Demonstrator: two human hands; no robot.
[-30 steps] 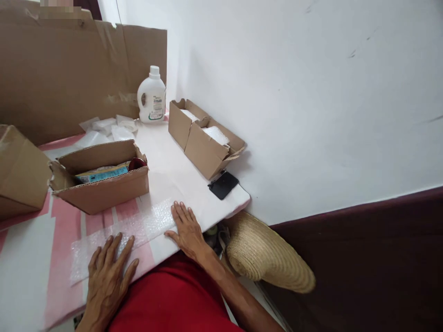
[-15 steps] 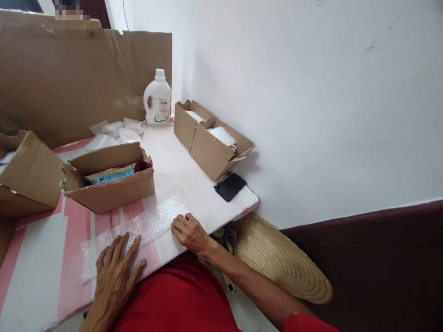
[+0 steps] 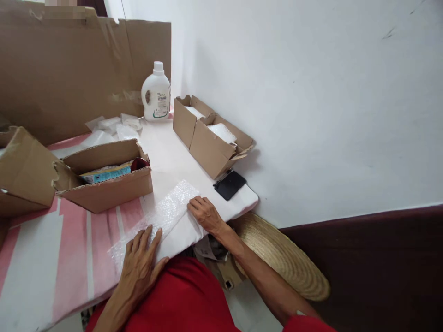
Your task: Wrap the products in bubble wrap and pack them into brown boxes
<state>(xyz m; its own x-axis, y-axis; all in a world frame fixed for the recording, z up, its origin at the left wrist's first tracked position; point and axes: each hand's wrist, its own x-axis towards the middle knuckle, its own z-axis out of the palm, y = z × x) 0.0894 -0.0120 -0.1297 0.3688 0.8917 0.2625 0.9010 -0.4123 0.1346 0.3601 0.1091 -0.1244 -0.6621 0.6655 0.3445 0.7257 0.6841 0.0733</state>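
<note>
The clear bubble-wrap sheet lies flat at the near edge of the pink-and-white covered table, slanting away from you. Your left hand presses its near end, palm down and fingers spread, clasping nothing. Your right hand sits at the sheet's far right edge with fingers curled; you cannot tell whether they pinch the film or only rest on it.

As I judge it, the sheet is laid out and held down, but nothing lies on it and no part is folded over.

Just left of the sheet stands an open brown cardboard box with a blue packet inside. Right of the sheet lies a flat black rectangular item. Beyond the sheet, two open cardboard boxes sit along the wall. Farther beyond stands a white plastic bottle.
</note>
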